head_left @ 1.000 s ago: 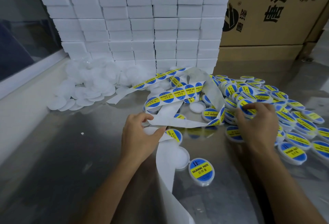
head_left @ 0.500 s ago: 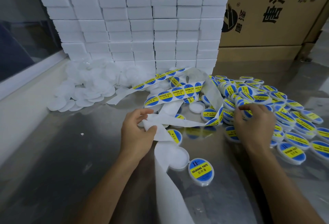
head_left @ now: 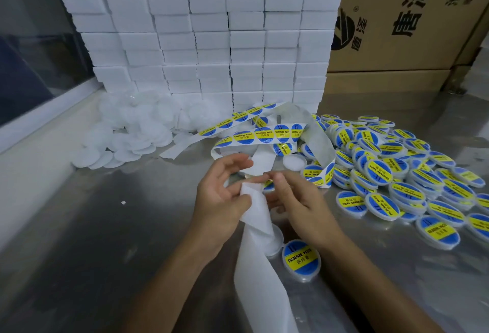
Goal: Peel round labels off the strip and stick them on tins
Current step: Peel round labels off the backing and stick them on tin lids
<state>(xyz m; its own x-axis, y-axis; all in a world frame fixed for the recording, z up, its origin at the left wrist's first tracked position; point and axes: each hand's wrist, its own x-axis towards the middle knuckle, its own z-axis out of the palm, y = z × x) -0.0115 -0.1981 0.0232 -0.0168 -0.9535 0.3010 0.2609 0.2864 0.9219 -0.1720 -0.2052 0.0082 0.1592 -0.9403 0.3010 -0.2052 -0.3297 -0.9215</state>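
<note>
The left hand (head_left: 222, 195) curls its fingers and thumb round the white paper backing strip (head_left: 258, 208), gripping it above the near middle of the shiny metal table (head_left: 105, 253). The right hand (head_left: 296, 200) meets it from the other side, its thumb and forefinger pinched together at the strip's edge, where a bit of a round blue-and-yellow label (head_left: 269, 184) shows just behind the fingertips. Whether that label is already lifted off cannot be told.

From the hands the bare strip hangs down towards the near edge of the table, while the rest loops away towards the far side, carrying a row of unpeeled blue-and-yellow labels (head_left: 264, 133). Just under the right wrist lies one labelled round clear plastic tin (head_left: 300, 258), touching an unlabelled white tin (head_left: 275, 240) that the strip partly hides. Another unlabelled white tin (head_left: 293, 162) sits under the loop beyond the hands.

Along the right side of the table spreads a large heap of labelled tins (head_left: 397, 168), many overlapping. Towards the far left corner lies a pile of plain white round tins (head_left: 132, 134). A wall of stacked white boxes (head_left: 211, 28) stands at the far edge, with brown cardboard cartons (head_left: 410, 28) beside it on the right.
</note>
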